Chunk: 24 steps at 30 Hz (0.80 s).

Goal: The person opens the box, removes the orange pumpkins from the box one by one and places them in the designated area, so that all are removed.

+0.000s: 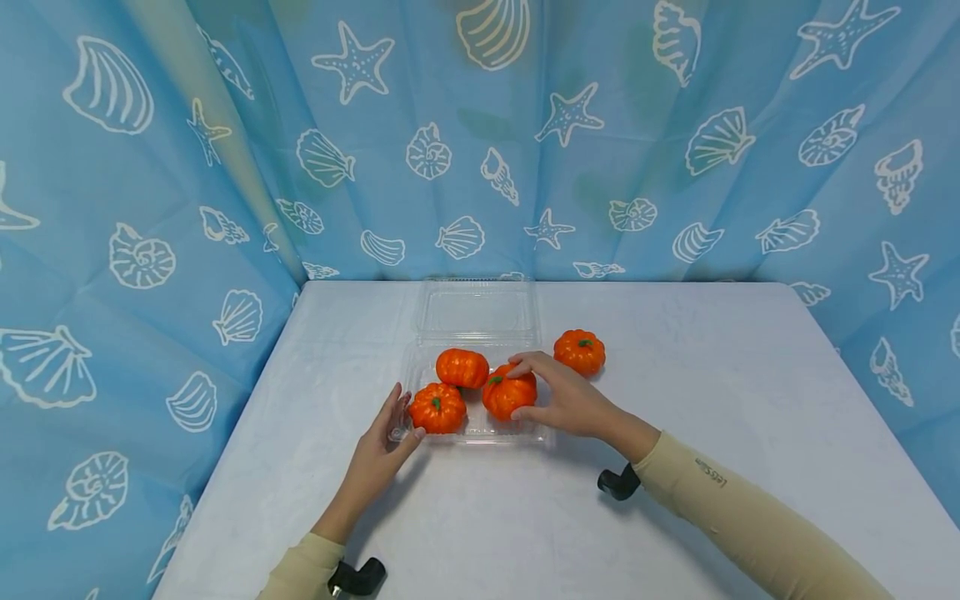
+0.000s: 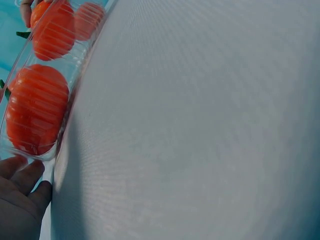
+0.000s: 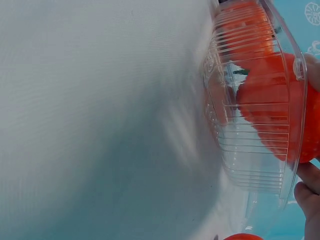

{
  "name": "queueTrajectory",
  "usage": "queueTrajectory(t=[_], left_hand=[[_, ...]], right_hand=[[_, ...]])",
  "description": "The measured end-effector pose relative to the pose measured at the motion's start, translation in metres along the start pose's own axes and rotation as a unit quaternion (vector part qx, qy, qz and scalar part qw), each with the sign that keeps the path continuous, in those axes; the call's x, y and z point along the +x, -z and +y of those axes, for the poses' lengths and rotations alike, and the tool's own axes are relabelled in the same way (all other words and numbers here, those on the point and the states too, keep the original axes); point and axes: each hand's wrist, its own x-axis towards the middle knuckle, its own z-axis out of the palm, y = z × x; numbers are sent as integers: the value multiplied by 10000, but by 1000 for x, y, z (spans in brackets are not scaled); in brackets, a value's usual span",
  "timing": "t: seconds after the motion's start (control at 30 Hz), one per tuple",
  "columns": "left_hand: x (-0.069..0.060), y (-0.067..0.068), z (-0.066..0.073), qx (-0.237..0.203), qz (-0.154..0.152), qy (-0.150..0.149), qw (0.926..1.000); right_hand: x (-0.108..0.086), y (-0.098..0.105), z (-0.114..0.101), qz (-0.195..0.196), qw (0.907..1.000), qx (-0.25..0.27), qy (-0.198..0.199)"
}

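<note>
A clear plastic clamshell box lies with its lid folded back on the white table. Inside it sit two small orange toy pumpkins, the front-left pumpkin and the back pumpkin. My right hand grips a third pumpkin from the right, thumb in front and fingers over the top; the right wrist view shows this pumpkin partly within the box, above its floor. My left hand rests against the box's left end, fingers fairly straight. One more pumpkin stands outside, right of the box.
The open lid lies flat behind the box, toward the table's back edge. A white cloth covers the table. Behind and at the sides hangs a blue curtain with shells and starfish.
</note>
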Motion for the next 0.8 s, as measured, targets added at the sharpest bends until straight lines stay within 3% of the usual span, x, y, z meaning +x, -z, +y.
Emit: queueTrajectory(t=[0.27,0.8], left_hand=[[0,-1,-1,45,18,134,9999],[1,0,-3,43,-3,-25,10000]], right_hand=[[-5,6,-1,445,9985,307,-36],[-18,26,15,1209,9911,535,135]])
